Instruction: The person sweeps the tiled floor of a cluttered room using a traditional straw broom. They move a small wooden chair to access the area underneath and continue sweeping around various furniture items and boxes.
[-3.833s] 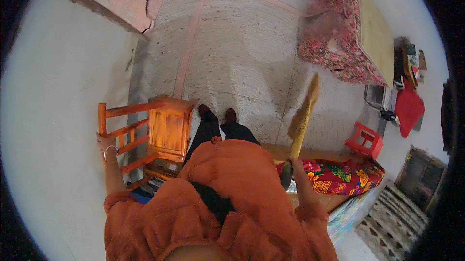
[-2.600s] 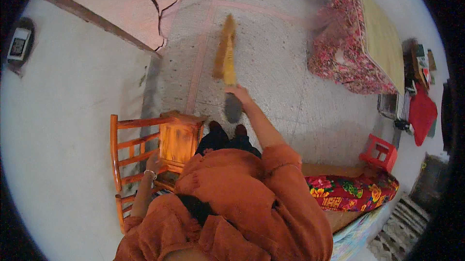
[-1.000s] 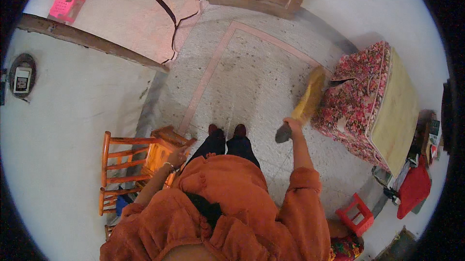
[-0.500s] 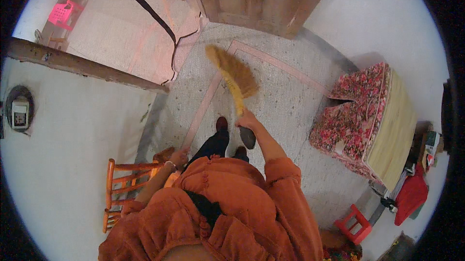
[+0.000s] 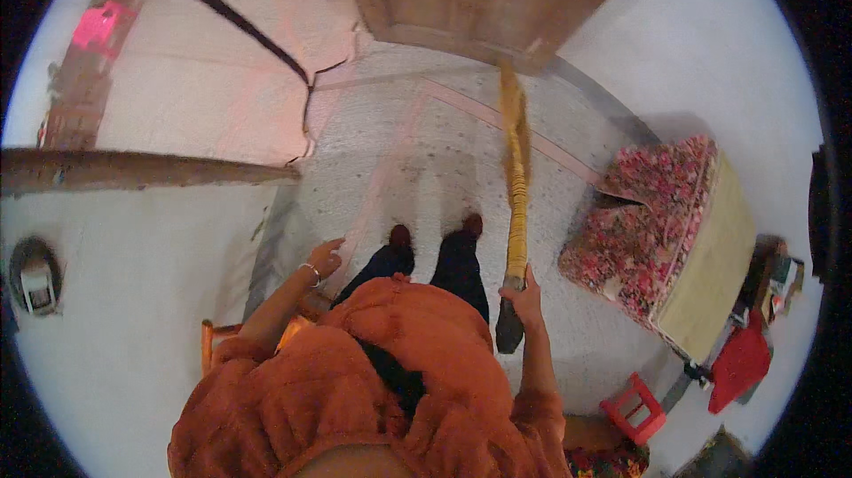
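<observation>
My right hand (image 5: 524, 293) is closed round the dark handle of a straw broom (image 5: 516, 158) with a yellow bound neck. The broom points away from me, its bristle end near the wooden door at the far side; whether the tip touches the floor I cannot tell. My left hand (image 5: 325, 258), with a bracelet at the wrist, hangs free on the left with nothing in it. Its fingers are partly stretched. Below it is a wooden chair (image 5: 209, 347), mostly covered by my arm.
At the right stands a table with a flowered cloth (image 5: 621, 238); a red stool (image 5: 635, 409) is nearer me. The wooden door (image 5: 461, 7) is at the far side. To the left a doorway opens on another floor area with a pink chair (image 5: 103, 27). Speckled floor (image 5: 426, 176) lies between.
The broom has swung to the right and lines up nearly straight away from me. My right hand moved right and nearer. My left hand lifted off the chair side, and my feet stand apart.
</observation>
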The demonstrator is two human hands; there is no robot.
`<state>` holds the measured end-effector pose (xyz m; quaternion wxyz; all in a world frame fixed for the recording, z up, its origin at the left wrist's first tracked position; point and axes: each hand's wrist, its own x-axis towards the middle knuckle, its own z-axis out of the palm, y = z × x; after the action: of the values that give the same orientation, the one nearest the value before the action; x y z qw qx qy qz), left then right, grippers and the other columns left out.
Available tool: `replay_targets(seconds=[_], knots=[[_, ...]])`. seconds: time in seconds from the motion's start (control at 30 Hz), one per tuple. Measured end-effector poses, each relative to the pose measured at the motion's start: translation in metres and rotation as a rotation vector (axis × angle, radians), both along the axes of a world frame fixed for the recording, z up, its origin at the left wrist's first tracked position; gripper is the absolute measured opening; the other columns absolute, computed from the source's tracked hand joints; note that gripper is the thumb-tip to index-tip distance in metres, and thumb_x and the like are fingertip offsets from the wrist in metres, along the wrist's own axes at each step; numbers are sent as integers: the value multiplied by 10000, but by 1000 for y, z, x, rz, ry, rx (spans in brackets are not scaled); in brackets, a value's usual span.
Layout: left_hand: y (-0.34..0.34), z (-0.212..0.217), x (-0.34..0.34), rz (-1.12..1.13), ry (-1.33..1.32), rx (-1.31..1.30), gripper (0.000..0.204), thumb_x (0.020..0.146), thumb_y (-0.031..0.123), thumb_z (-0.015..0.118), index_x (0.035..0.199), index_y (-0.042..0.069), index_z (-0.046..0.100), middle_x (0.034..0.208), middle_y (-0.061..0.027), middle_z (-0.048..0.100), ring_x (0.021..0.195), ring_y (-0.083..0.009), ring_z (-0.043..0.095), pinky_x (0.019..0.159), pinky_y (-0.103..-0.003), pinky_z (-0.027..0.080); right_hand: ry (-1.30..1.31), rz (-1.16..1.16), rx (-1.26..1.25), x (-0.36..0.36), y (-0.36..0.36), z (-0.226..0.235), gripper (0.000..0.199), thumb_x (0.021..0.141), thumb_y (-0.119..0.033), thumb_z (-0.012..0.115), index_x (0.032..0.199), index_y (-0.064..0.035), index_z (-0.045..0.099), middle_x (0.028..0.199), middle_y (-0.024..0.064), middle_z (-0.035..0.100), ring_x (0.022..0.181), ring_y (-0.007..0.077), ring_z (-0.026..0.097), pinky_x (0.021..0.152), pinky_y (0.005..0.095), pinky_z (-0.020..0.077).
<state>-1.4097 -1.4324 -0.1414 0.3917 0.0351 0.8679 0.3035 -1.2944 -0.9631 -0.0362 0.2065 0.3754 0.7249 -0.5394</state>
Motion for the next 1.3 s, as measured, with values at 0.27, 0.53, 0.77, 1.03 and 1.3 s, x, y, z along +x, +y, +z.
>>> replay_targets(seconds=[0.27, 0.53, 0.77, 1.03, 1.3], knots=[[106, 7, -13, 81, -37, 46, 528, 726, 98, 546, 1237, 183, 443, 1099, -135, 553, 841, -216, 609, 724, -319, 493, 44, -396, 146, -27, 159, -75, 515, 593, -101, 686, 1056, -1, 485, 721, 41, 529, 631, 158, 512, 584, 290, 442], [192, 22, -36, 44, -118, 107, 519, 744, 77, 541, 1242, 174, 432, 1088, -134, 558, 833, -217, 614, 744, -325, 497, -49, -145, 55, -75, 246, -107, 467, 615, -224, 674, 1020, -32, 540, 799, 53, 577, 690, 153, 545, 585, 289, 435], [231, 48, -59, 80, 25, 171, 507, 737, 89, 536, 1231, 145, 438, 1054, -105, 583, 909, -250, 584, 781, -323, 479, 43, -276, -226, -53, 270, -1, 634, 642, -144, 666, 1211, -16, 417, 850, 74, 587, 615, 169, 545, 597, 280, 470], [215, 27, -17, 278, 7, 70, 526, 699, 137, 555, 1214, 143, 450, 985, -135, 599, 850, -287, 596, 761, -336, 480, -289, -222, -175, -114, 288, -102, 273, 632, -190, 688, 837, -24, 619, 736, 45, 564, 623, 179, 534, 606, 327, 438], [177, 11, 76, 533, -104, 82, 526, 742, 99, 572, 1242, 163, 421, 1041, -114, 584, 876, -249, 603, 759, -344, 489, 20, 63, -149, -198, 100, -138, 145, 584, -104, 666, 656, -42, 557, 654, 45, 541, 576, 179, 521, 510, 331, 411]])
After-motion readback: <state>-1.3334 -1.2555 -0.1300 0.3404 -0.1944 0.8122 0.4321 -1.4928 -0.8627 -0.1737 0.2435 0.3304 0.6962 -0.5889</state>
